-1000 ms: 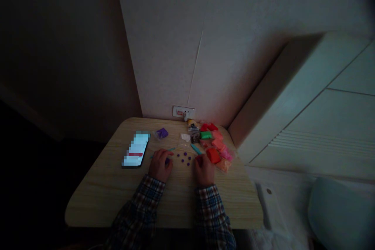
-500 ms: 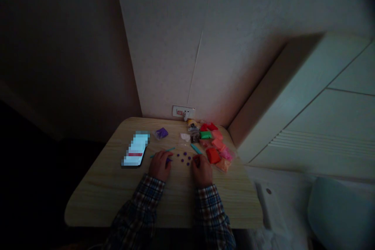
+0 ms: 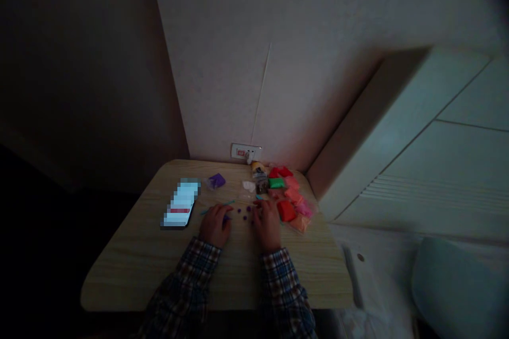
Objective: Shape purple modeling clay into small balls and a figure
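My left hand (image 3: 215, 225) rests on the table with its fingers curled round a lump of purple clay (image 3: 226, 217), which shows partly beneath them. Beside it lies a thin teal stick (image 3: 228, 203), partly covered by that hand. Several small purple clay balls (image 3: 245, 217) sit on the wood between the two hands. My right hand (image 3: 267, 226) is over the right side of these balls, its fingers stretched out and apart. Under its fingers a flat teal tool (image 3: 259, 197) is mostly hidden, with only an end showing.
A phone (image 3: 181, 204) with a lit screen lies at the left. Behind the hands are a purple clay packet (image 3: 217, 180) and a white packet (image 3: 248, 186). Red (image 3: 286, 211), green (image 3: 277, 183) and pink packets crowd the right side. The wall has a socket (image 3: 246, 151).
My right hand has opened from a closed grasp and shifted left over some of the purple balls and the teal tool. My left hand stays around its purple clay. The view has shifted slightly.
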A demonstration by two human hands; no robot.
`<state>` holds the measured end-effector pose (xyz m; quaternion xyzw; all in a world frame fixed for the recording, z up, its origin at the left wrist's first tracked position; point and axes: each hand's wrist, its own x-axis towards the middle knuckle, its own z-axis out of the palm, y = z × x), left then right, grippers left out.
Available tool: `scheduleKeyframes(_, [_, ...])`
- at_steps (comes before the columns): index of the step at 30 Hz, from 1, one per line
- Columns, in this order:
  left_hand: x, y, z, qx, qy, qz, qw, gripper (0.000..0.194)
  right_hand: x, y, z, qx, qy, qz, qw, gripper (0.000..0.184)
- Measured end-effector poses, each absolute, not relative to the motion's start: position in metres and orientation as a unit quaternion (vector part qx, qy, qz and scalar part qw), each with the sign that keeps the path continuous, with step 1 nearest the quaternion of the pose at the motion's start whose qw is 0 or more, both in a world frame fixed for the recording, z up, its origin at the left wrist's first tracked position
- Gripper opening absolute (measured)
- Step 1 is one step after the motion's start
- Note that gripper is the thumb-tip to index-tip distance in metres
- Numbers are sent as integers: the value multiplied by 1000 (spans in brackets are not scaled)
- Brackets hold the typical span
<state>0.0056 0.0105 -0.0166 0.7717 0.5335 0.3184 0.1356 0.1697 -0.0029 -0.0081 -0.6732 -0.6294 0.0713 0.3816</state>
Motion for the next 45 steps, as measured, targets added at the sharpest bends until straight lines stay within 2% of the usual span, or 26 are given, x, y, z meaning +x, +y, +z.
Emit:
scheduleKeyframes(3, [6,11,-15,772,527,333,126,30,160,2,-7,-683,-640,60,347,13])
scheduleKeyframes(7, [6,11,-14,773,514,355,112,29,157,3,-10,-697,-622,63,352,9])
scheduleKeyframes(12, [5,11,-12,778,503,362,106,26,162,1,-6,-676,-614,87,398,8])
scheduleKeyframes(17, [5,10,-11,774,497,383,88,27,165,-3,-3,-620,-609,141,474,21])
scheduleKeyframes(21, [4,11,-12,768,496,397,75,25,167,-7,-3,-587,-591,192,518,18])
scheduleKeyframes(26, [4,10,-12,765,499,399,76,25,171,-11,-5,-606,-555,179,541,18])
scheduleKeyframes(32, [4,9,-11,767,502,392,80,24,174,-14,-8,-619,-546,189,532,28])
scheduleKeyframes(36, [4,9,-10,766,507,387,79,23,173,-14,-7,-621,-539,189,537,23])
scheduleKeyframes(42, [4,9,-8,767,512,379,78,24,174,-15,-4,-629,-534,200,528,34])
scheduleKeyframes(45, [5,8,-8,767,514,376,79,24,174,-14,-5,-632,-521,189,542,29])
